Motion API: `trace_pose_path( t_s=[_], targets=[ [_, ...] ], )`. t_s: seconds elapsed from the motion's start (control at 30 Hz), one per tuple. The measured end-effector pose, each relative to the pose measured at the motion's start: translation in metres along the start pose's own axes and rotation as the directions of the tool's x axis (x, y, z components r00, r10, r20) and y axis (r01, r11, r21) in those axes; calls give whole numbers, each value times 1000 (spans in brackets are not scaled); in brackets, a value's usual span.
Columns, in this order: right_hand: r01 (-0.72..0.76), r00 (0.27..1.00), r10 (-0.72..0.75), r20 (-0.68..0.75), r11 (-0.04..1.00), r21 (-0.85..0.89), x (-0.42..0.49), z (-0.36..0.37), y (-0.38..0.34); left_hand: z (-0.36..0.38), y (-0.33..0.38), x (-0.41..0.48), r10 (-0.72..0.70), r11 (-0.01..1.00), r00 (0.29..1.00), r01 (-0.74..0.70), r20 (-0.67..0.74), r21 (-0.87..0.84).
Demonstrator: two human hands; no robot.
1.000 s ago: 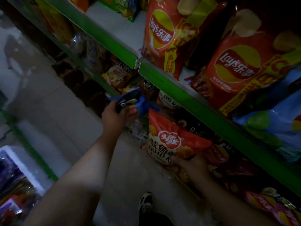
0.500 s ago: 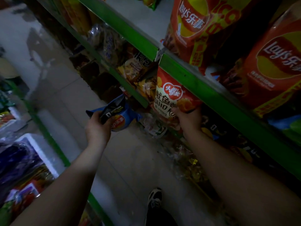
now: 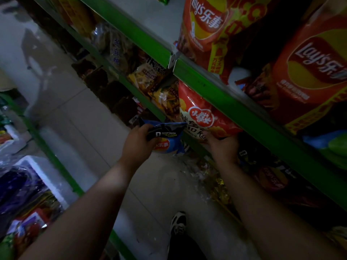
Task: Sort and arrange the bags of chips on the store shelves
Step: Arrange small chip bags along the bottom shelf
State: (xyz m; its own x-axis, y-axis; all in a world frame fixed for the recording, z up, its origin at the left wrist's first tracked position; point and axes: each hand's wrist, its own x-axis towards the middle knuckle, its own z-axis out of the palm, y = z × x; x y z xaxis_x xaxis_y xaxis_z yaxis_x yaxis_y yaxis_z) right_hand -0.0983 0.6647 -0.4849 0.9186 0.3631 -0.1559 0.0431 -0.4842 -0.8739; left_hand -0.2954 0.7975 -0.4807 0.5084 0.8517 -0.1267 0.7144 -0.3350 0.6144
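My left hand (image 3: 138, 142) grips a small blue bag of chips (image 3: 169, 139) by its dark top edge, out in the aisle just in front of the shelves. My right hand (image 3: 221, 145) holds a red snack bag (image 3: 199, 111) from below; the bag's top is tucked under the green shelf edge (image 3: 216, 92), partly inside the lower shelf. The two bags touch or overlap at their near corners. Large red Lay's bags (image 3: 212, 25) (image 3: 308, 72) stand on the shelf above.
Yellow and clear snack packets (image 3: 150, 76) fill the lower shelf to the left. Dark and red bags (image 3: 272, 179) lie on shelves below my right arm. A white crate (image 3: 39, 167) of goods and a green rail (image 3: 62, 169) stand at the left. My shoe (image 3: 178, 222) is on the tiled floor.
My right hand has pushed the red bag up and further under the green shelf edge. My left hand has brought the blue bag right, up against the red bag.
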Motion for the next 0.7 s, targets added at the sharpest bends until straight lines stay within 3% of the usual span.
trace_pose_path(
  t_s=[0.3, 0.5, 0.7],
  targets=[
    [53, 997, -56, -48, 997, -58, -7, -13, 20, 8, 17, 8, -7, 1000, 997, 6, 72, 16],
    [-13, 997, 32, 66, 963, -268, 1, 0, 13, 10, 21, 9, -5, 995, 997, -3, 79, 97],
    [-96, 974, 132, 184, 977, -191, 6, -4, -3, 13, 34, 10, 3, 998, 998, -8, 70, 65]
  ],
)
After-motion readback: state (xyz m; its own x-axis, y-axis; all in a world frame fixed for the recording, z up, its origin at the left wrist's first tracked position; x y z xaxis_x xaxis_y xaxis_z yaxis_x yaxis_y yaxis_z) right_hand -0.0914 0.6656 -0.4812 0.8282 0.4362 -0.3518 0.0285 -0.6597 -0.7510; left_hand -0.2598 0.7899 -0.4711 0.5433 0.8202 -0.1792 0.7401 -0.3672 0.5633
